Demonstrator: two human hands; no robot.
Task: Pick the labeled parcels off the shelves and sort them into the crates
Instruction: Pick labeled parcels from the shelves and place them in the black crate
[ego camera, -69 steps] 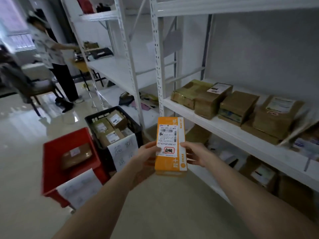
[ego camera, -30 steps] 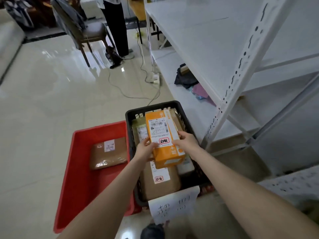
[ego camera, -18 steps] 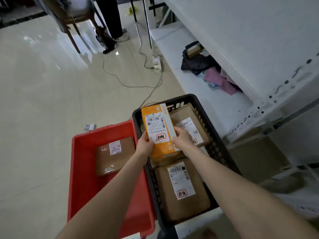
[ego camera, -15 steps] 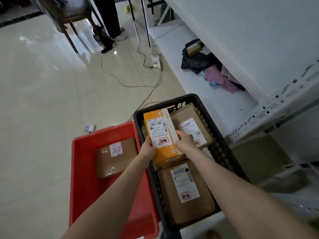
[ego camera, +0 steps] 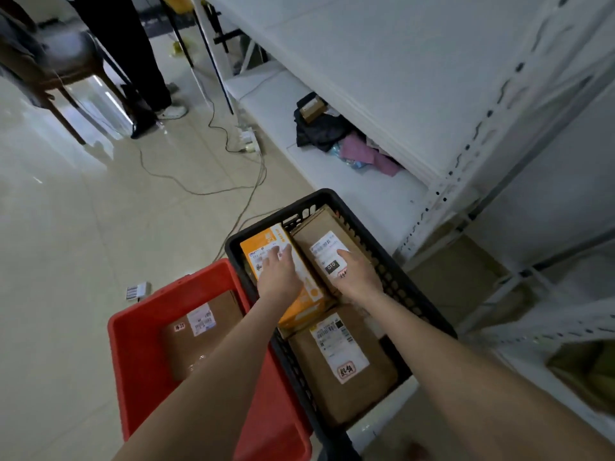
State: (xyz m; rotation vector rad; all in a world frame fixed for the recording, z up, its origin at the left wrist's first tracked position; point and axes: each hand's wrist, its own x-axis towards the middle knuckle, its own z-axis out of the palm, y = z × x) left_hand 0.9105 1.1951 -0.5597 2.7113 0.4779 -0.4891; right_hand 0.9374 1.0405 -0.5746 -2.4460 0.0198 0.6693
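An orange parcel (ego camera: 264,243) with a white label lies in the black crate (ego camera: 276,212), at its far left side. My left hand (ego camera: 279,277) rests flat on top of it, fingers spread. My right hand (ego camera: 356,274) lies on the label of a brown parcel (ego camera: 316,227) beside it, fingers stretched out. A larger brown labeled parcel (ego camera: 342,364) fills the near part of the black crate. To the left stands the red crate (ego camera: 199,276), holding one brown labeled parcel (ego camera: 199,337).
White metal shelving (ego camera: 432,94) runs along the right, with a pile of clothes (ego camera: 332,134) on its low shelf and a cardboard box (ego camera: 585,371) at lower right. Cables (ego camera: 199,189) and a power strip (ego camera: 248,141) cross the floor. A standing person's legs (ego camera: 133,61) and a chair (ego camera: 50,61) are far left.
The orange parcel went from held upright over the black crate to lying flat inside it. My left hand now rests on top of it; my right hand shifted onto the neighbouring brown parcel.
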